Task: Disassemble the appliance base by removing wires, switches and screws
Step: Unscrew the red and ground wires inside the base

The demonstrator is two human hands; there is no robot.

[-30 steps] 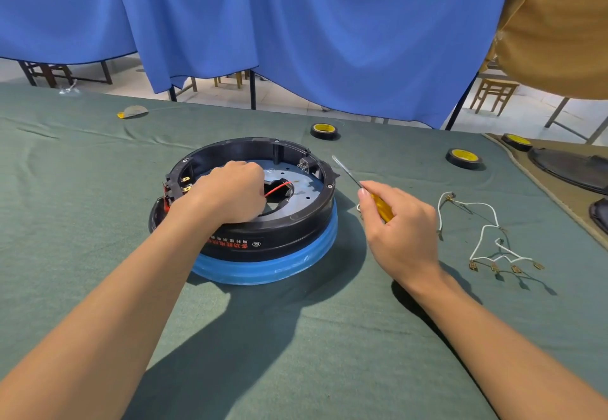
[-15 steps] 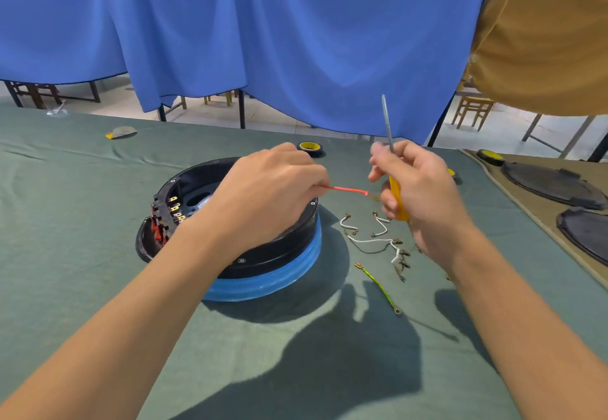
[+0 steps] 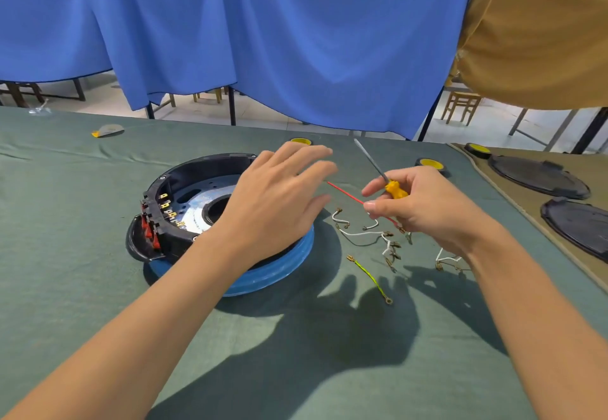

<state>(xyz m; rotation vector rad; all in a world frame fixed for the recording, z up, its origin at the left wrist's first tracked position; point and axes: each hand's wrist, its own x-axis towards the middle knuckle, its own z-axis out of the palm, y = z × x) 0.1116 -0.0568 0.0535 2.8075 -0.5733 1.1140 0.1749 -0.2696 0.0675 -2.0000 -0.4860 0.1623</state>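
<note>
Red wire [image 3: 345, 193] pinched in right hand [image 3: 427, 209] w/ screwdriver [image 3: 385, 176]; left hand [image 3: 273, 202] fingers spread.

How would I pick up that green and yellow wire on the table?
Pinch the green-yellow wire at its middle, coming straight down from above. It lies flat and thin on the cloth, clear of the white wires, and its metal ends are tiny and harder to hold.

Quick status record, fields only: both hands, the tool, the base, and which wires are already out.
left hand: open, fingers spread, above the appliance base
right hand: holds the screwdriver and the red wire
screwdriver: shaft points up and away
wires out: white wires and green-yellow wire on the cloth
red switches: still mounted on the base
</note>
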